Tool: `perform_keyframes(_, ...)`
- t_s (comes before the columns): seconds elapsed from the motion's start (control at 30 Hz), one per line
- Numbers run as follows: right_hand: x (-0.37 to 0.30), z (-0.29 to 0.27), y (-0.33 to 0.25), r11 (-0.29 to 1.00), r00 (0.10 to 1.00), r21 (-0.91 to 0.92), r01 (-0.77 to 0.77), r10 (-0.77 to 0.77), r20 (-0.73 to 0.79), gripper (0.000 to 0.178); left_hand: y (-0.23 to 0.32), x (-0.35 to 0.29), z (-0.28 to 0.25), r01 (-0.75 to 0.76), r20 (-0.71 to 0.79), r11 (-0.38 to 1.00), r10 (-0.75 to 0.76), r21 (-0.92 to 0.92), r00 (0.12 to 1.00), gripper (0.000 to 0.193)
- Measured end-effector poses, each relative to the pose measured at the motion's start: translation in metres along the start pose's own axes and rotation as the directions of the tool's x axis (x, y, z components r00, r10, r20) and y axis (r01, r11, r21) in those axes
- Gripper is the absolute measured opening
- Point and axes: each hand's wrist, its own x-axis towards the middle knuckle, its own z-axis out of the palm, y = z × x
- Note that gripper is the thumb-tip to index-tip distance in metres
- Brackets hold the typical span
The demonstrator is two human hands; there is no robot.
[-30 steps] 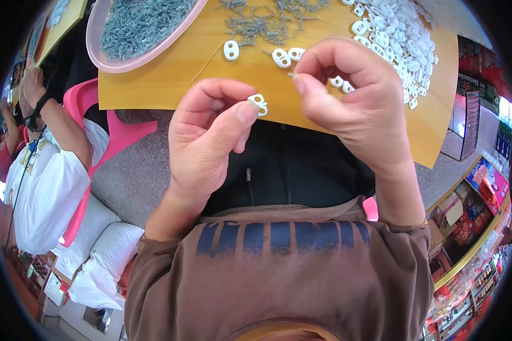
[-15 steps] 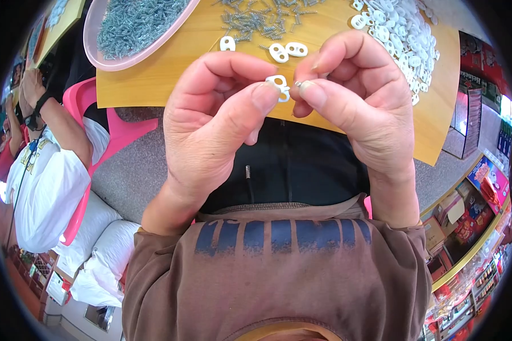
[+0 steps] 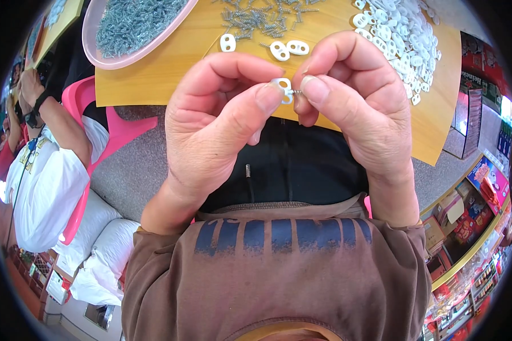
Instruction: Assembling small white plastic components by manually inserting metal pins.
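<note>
Between thumb and forefinger, my left hand [image 3: 222, 108] pinches a small white oval plastic piece with holes, like a cord lock part [image 3: 286, 85]. My right hand [image 3: 352, 96] is closed in a pinch on a small metal spring [image 3: 296, 92], whose end meets the right side of the white piece. Fingertips cover most of the spring. Just beyond my hands, a few white oval pieces [image 3: 279, 50] lie on the table, one of them by itself [image 3: 227, 42] to the left. Loose springs [image 3: 261, 21] are scattered farther back.
A pink basin [image 3: 89, 45] full of springs stands at the far left of the wooden table [image 3: 153, 85]. White pieces [image 3: 401, 45] are heaped at the far right. To my left, another person in a white shirt [image 3: 51, 182] sits by a pink chair [image 3: 125, 128]; white sacks [image 3: 105, 250] lie behind.
My left hand has shifted slightly right, turning the white piece a little. More of the spring now shows between the white piece and my right fingertips.
</note>
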Motion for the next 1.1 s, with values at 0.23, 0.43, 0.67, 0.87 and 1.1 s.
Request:
perform_keyframes(0.23, -0.002, 0.003, 0.001, 1.000, 1.000, -0.029, 0.008, -0.008, -0.018, 0.010, -0.001, -0.002, 0.002, -0.140, 0.012, 0.975, 0.140, 0.172, 0.990, 0.014)
perform_keyframes(0.43, -0.003, 0.003, -0.001, 0.996, 1.000, -0.086, -0.011, 0.009, -0.029, 0.010, 0.001, -0.003, -0.001, -0.126, 0.035, 0.966, 0.121, 0.225, 0.992, 0.014)
perform_keyframes(0.67, -0.002, 0.007, 0.007, 0.999, 0.999, -0.014, 0.050, -0.050, -0.017, 0.011, -0.005, -0.003, -0.005, -0.028, 0.007, 0.999, 0.028, 0.038, 1.000, 0.015)
perform_keyframes(0.87, -0.004, 0.009, 0.007, 0.998, 0.999, 0.034, 0.048, -0.047, -0.018, 0.014, -0.006, -0.003, -0.003, -0.031, -0.012, 0.999, 0.031, 0.009, 0.999, 0.015)
perform_keyframes(1.1, -0.005, 0.011, 0.005, 0.999, 0.996, 0.027, 0.025, -0.023, -0.084, 0.016, -0.005, -0.003, -0.004, -0.028, 0.003, 1.000, 0.028, 0.012, 1.000, 0.015)
